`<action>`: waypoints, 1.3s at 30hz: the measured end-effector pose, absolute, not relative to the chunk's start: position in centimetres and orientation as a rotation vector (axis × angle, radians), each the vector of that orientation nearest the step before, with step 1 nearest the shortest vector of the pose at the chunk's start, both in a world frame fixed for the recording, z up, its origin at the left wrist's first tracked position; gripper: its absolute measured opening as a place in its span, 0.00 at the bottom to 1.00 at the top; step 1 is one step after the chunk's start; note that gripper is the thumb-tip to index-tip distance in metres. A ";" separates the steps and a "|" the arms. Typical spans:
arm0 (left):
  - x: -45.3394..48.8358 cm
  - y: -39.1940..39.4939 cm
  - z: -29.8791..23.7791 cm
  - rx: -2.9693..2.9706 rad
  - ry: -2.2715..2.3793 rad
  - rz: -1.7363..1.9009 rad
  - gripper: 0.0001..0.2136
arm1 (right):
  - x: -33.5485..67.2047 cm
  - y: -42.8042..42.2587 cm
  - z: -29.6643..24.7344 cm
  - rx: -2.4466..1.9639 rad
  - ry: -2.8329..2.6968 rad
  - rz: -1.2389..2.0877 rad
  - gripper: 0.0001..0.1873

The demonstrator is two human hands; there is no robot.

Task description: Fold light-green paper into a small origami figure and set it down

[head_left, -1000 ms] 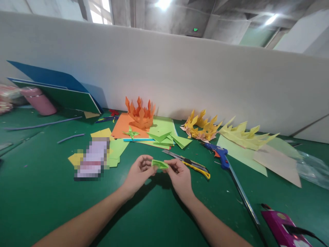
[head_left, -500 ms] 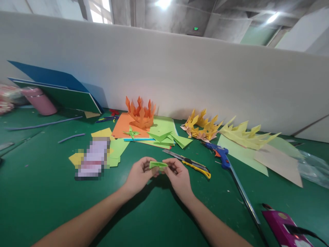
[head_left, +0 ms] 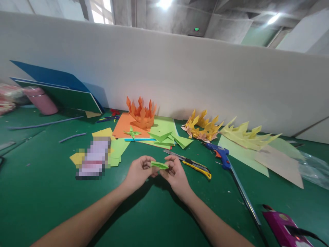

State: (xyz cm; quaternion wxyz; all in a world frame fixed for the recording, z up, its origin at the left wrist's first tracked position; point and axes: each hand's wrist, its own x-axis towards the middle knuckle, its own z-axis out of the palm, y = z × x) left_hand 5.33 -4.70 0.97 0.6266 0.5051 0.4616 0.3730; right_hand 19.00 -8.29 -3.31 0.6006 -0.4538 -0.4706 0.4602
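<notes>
Between my two hands is a small folded piece of light green paper (head_left: 159,165), held above the green table. My left hand (head_left: 141,171) pinches its left end with thumb and fingers. At the other end, my right hand (head_left: 175,175) grips it the same way. Just beyond my hands lie folded green paper pieces (head_left: 161,136) and a small green paper star shape (head_left: 132,132). A yellow-handled box cutter (head_left: 192,164) rests to the right of my right hand, blade pointing left.
An orange paper crown (head_left: 142,115) stands at the back, with a yellow crown (head_left: 202,127) and a pale yellow spiky strip (head_left: 248,135) further right. A blue glue gun (head_left: 222,156) lies right. A blurred phone-like object (head_left: 94,157) is left, near a pink bottle (head_left: 42,101).
My right thumb has shifted slightly left and down along the paper. The folded paper is tilted a little more, its right end lower. Both hands keep their hold.
</notes>
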 end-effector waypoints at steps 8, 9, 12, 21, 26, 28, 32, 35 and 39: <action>4.9 -4.5 0.2 1.155 1.068 0.821 0.10 | 19.3 -8.4 -3.5 -1.116 -1.285 1.001 0.15; 4.9 -4.5 0.1 1.159 1.057 0.823 0.10 | 19.4 -8.4 -3.4 -1.112 -1.298 0.996 0.14; 4.8 -4.5 -0.2 1.165 1.025 0.797 0.11 | 19.5 -8.4 -3.2 -1.110 -1.268 0.998 0.11; 4.6 -4.4 -0.2 1.177 1.000 0.829 0.13 | 20.1 -8.1 -3.0 -1.106 -1.140 1.129 0.07; 4.4 -4.2 0.0 1.165 0.970 0.834 0.11 | 20.2 -8.2 -2.8 -1.084 -1.129 1.178 0.08; 4.4 -4.2 0.0 1.147 0.987 0.851 0.11 | 20.1 -8.2 -2.7 -1.077 -1.155 1.183 0.11; 4.2 -4.2 -0.2 1.131 1.042 0.859 0.12 | 20.0 -8.3 -2.8 -1.082 -1.215 1.085 0.14; 4.2 -4.3 -0.2 1.100 1.008 0.846 0.14 | 20.1 -8.2 -2.9 -1.118 -1.268 0.930 0.09; 4.3 -4.5 0.2 1.091 0.927 0.778 0.19 | 20.3 -8.0 -2.8 -1.144 -1.287 0.829 0.05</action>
